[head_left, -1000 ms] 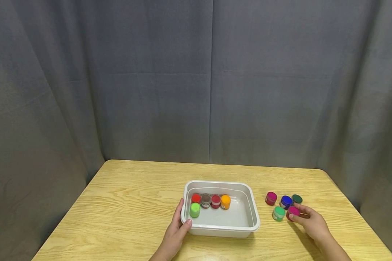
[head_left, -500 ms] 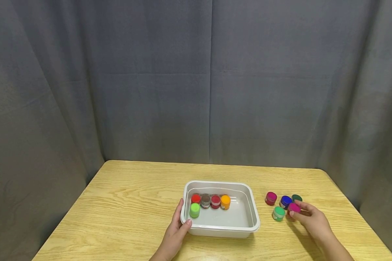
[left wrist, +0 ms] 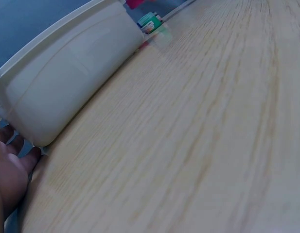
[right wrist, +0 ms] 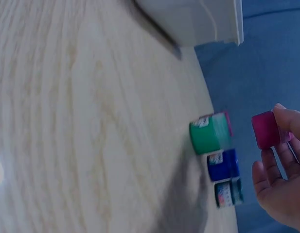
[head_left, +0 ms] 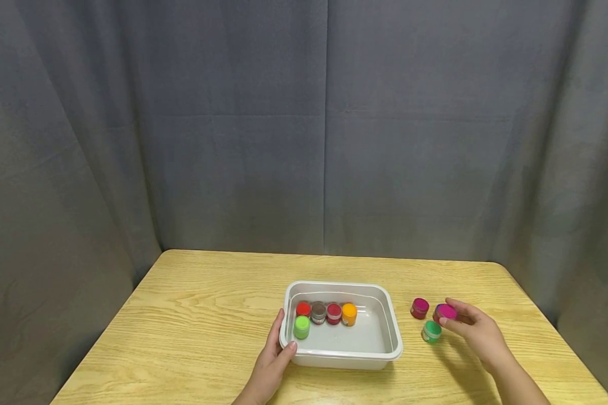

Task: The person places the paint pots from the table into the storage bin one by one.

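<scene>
Magenta jar (head_left: 446, 313) hangs pinched in the right hand (head_left: 479, 336), likely mid-lift; the next move must clear the green jar (head_left: 431, 332). Left hand (head_left: 271, 360) grips the tub (head_left: 344, 355) at nine o'clock.

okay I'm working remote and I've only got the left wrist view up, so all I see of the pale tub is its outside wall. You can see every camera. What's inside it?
Observer: Five jars stand in the tub: a red jar, a brown jar, a dark red jar, an orange jar and a light green jar.
Operator: Which of those is nearest the person?
Observer: The light green jar, in front of the red jar.
Operator: I can't make out the right hand. What has it got?
Observer: The head and right wrist views show the right hand holding a magenta jar above the table.
</scene>
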The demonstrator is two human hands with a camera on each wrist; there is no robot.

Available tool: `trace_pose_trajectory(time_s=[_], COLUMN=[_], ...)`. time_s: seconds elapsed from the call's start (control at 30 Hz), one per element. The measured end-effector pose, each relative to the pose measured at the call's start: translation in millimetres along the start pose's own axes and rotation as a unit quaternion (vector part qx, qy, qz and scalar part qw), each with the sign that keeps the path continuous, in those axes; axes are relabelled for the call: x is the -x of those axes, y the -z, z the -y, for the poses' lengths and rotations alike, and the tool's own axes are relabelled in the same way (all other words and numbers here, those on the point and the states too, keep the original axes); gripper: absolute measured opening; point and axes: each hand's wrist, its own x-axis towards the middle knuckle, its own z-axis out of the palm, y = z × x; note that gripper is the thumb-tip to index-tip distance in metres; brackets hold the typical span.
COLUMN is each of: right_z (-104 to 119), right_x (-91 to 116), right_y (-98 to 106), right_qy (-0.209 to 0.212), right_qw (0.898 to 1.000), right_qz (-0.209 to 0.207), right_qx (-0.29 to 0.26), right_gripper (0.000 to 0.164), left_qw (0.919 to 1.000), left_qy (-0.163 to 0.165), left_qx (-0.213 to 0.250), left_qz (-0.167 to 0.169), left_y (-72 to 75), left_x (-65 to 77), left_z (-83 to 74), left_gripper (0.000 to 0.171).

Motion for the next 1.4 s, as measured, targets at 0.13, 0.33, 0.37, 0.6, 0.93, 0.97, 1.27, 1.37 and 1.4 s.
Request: trace_pose_trajectory(time_s=[0.13, 0.33, 0.37, 0.6, 0.93, 0.97, 1.27, 1.37, 1.4], right_z=[10.4, 25.6, 28.2, 44.4, 63.1, 64.9, 83.0, 89.4, 91.7], right_x=[1.1, 3.1, 3.4, 2.3, -1.9, -2.4, -6.0, -6.4, -6.4], right_y=[-4.1, -10.8, -12.2, -25.6, -47.0, -49.3, -72.7, -80.9, -83.6], right_qy=[0.015, 0.028, 0.031, 0.043, 0.059, 0.057, 0.054, 0.049, 0.048], right_qw=[1.000, 0.999, 0.999, 0.996, 0.994, 0.995, 0.991, 0.991, 0.991], right_qz=[0.002, 0.014, 0.017, 0.036, 0.051, 0.051, 0.079, 0.085, 0.087], right_qx=[-0.011, -0.033, -0.038, -0.068, -0.075, -0.070, -0.092, -0.093, -0.095], right_gripper=[0.072, 0.068, 0.067, 0.066, 0.065, 0.065, 0.060, 0.058, 0.058], left_qw=[1.0000, 1.0000, 1.0000, 1.0000, 1.0000, 1.0000, 0.9999, 0.9999, 0.9999], left_qy=[-0.001, -0.001, -0.001, -0.001, -0.003, -0.004, -0.009, -0.009, -0.009], left_qx=[0.000, 0.001, 0.002, 0.000, -0.006, -0.005, -0.003, -0.002, -0.002], left_qz=[-0.002, 0.000, 0.001, -0.001, 0.004, 0.004, 0.006, 0.007, 0.007], left_y=[-0.1, 0.1, 0.1, 0.2, 0.8, 0.9, 1.0, 0.9, 0.9], left_x=[0.2, 0.4, 0.4, 0.7, -0.2, -0.3, -0.1, -0.1, -0.1], left_z=[0.1, -0.3, -0.3, 0.2, 0.8, 0.9, 0.9, 0.9, 0.8], left_gripper=[0.068, 0.068, 0.068, 0.068, 0.068, 0.068, 0.067, 0.067, 0.067])
